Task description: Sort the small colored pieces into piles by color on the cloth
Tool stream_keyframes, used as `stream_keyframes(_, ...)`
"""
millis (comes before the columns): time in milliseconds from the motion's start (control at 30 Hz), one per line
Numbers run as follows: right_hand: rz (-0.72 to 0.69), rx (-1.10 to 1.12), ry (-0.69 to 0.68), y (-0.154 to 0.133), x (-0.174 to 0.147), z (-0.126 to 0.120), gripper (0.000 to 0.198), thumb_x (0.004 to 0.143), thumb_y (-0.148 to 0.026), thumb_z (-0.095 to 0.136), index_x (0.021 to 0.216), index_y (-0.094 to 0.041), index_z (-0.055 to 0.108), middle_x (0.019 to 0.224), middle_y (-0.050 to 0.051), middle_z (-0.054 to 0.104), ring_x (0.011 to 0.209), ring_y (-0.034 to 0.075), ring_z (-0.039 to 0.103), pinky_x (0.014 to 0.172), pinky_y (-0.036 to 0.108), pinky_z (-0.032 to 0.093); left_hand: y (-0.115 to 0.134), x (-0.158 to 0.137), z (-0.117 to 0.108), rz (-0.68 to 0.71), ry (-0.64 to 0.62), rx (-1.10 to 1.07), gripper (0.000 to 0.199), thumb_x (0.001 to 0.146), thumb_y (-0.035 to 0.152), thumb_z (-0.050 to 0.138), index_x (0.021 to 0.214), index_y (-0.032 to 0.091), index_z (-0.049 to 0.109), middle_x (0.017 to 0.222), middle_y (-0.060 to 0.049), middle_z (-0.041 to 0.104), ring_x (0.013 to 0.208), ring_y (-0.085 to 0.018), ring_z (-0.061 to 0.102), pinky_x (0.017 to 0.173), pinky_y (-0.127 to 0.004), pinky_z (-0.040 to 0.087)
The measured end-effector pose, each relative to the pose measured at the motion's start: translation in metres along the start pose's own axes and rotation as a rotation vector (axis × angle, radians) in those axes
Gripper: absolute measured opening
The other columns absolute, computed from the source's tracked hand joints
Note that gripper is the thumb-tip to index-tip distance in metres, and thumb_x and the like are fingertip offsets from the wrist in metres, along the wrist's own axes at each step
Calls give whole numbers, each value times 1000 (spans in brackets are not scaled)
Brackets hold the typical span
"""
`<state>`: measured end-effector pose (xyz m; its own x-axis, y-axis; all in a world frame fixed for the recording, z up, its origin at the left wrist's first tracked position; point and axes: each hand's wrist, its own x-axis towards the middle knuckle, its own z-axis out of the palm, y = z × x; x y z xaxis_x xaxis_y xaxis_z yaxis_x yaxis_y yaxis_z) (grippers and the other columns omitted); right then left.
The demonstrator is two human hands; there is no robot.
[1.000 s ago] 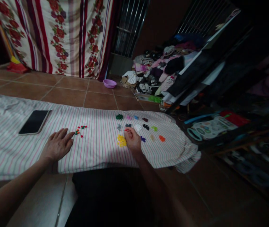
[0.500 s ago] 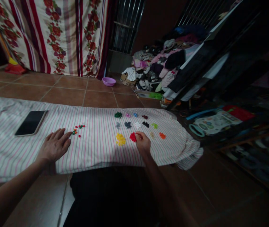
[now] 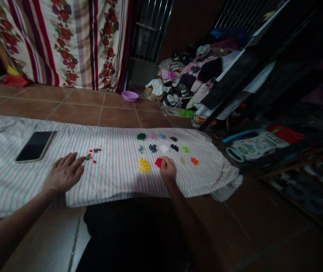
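My right hand point(image 3: 168, 169) is closed, its fingertips at the small pile of red pieces point(image 3: 158, 162); whether a piece is pinched there is too small to tell. Left of it lies a larger pile of yellow pieces point(image 3: 143, 165). Behind are little heaps of dark green point(image 3: 141, 136), dark grey point(image 3: 152, 148), white point(image 3: 165, 148) and black pieces point(image 3: 174, 147). To the right sit orange pieces point(image 3: 194, 161) and lime green ones point(image 3: 184, 149). My left hand point(image 3: 66, 172) rests flat on the striped cloth, fingers stretched out, beside a few mixed red, green and orange pieces point(image 3: 89, 156).
A smartphone point(image 3: 35, 146) lies on the striped cloth point(image 3: 116, 181) left of my left hand. Beyond, on the tiled floor, are a purple basin point(image 3: 130, 96) and a heap of clothes point(image 3: 190, 75). A dark rack point(image 3: 300, 160) stands on the right.
My right hand has shifted slightly left and up, staying at the red pile. My left hand stays flat in its place. The whole view has moved a little.
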<state>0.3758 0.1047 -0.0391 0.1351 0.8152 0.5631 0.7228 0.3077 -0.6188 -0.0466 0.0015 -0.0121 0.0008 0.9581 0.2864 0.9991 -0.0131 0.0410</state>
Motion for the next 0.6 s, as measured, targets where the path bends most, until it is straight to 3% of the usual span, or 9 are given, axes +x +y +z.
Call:
stream_keyframes(200, 0, -4, 3, 3, -4, 3, 41, 76, -14, 38, 100, -19, 71, 105, 11, 72, 102, 25, 65, 98, 45, 52, 1, 1, -3, 6, -14, -10, 54, 94, 39, 29, 134, 17, 60, 142, -20, 56, 135, -35, 49, 109, -54, 39)
stream_keyframes(600, 21, 1, -20, 7, -6, 4, 44, 81, -18, 36, 112, -18, 69, 110, 12, 73, 106, 24, 66, 100, 46, 51, 0, 0, 1, 7, 6, 16, 53, 95, 39, 30, 134, 19, 60, 142, -18, 56, 135, -34, 50, 109, -53, 40)
